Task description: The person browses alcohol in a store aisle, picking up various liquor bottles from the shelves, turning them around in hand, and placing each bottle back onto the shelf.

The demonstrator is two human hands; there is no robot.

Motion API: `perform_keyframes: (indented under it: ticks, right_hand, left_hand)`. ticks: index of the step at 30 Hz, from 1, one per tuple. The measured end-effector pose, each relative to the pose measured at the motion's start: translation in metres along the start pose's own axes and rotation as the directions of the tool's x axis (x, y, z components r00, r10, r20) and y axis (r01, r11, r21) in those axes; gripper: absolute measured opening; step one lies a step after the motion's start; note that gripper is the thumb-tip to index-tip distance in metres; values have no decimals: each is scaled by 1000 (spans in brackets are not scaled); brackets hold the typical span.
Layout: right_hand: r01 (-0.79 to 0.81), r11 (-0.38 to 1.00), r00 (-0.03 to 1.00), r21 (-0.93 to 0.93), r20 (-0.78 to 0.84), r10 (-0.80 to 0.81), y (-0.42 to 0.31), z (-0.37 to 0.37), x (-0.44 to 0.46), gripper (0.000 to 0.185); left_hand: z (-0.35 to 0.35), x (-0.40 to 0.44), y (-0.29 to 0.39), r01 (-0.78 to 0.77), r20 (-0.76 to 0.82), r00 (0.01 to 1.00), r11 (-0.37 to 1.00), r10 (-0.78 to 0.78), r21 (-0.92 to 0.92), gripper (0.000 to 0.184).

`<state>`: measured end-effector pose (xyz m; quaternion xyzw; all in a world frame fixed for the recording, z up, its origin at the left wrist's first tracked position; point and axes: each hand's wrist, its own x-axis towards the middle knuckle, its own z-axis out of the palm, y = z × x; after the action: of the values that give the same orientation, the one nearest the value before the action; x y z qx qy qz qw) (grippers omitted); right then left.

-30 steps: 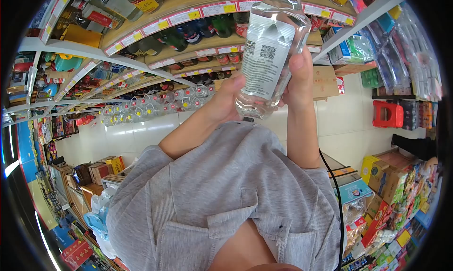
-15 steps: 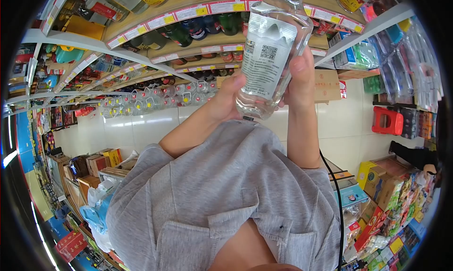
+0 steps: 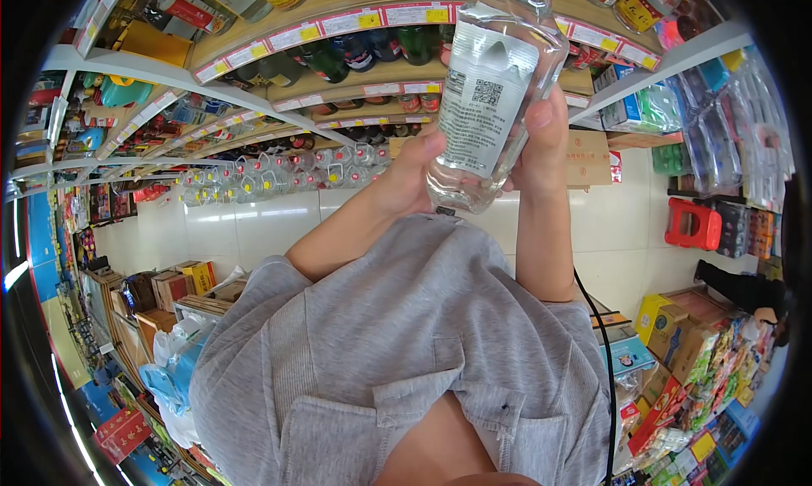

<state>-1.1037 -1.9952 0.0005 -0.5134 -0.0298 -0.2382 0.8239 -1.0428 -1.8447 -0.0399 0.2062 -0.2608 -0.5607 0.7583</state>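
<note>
A clear glass bottle point(image 3: 488, 105) with a red-and-white cap band is held up in front of my chest, tilted slightly to the right. Its pale back label, with a QR code and small print, faces me, and clear liquid shows inside. Around its lower left side my left hand point(image 3: 408, 175) is closed, the thumb against the glass and the other fingers hidden behind. My right hand point(image 3: 541, 144) grips the right side, thumb pressed along the edge. The bottle's top runs out of the picture at the upper edge.
Ahead are curved store shelves point(image 3: 338, 21) with bottles and price tags. Large clear jugs point(image 3: 279, 175) stand on the floor at left. To the right are a cardboard box point(image 3: 587, 158), a red stool point(image 3: 692, 224) and a person in black point(image 3: 737, 288). Stacked goods lie behind me.
The bottle has shifted very slightly right in the picture, with both hands still around it. The surrounding view has moved a little too.
</note>
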Motion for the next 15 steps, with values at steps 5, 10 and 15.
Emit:
perform_keyframes:
  ticks: [5,10,15]
  right_hand:
    - [22,998,999,52,-35,-20,7,7,7,82]
    - [-39,999,999,10,14,39,17,-13,9,82]
    - [-38,999,999,24,0,38,19,-8,11,82]
  left_hand:
    - [17,2,6,53,-246,969,983,-8,177,95]
    - [19,5,9,54,-250,968,977,-1,206,95]
    - [14,1,8,34,-230,973,983,9,182,93]
